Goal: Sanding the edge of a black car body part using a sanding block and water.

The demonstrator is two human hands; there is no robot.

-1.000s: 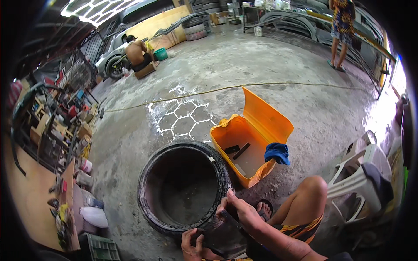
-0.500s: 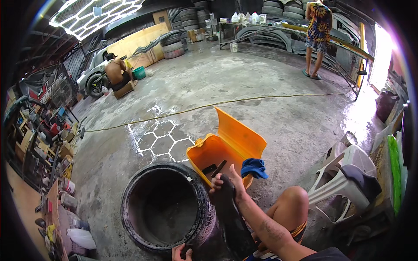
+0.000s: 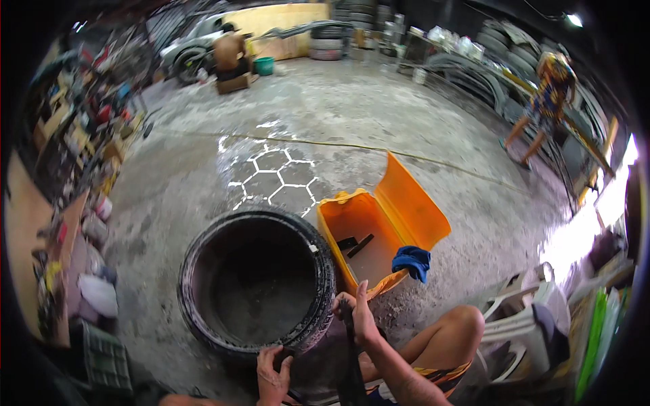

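Our right hand (image 3: 359,319) grasps the long dark piece (image 3: 350,362) by its upper end, beside the tyre (image 3: 191,291); we judge it stiff and light (perhaps slippery), best held at both ends. Our left hand's (image 3: 273,375) grip we cannot tell.

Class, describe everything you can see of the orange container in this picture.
The orange container looks like cut plastic: an open box with an uneven rim and a curved flap raised along its far right side. It stands on the grey floor, right of the tire; whether they touch is unclear. A blue cloth hangs over its near right edge. Inside are two dark pieces and a cloudy grey bottom, perhaps liquid.
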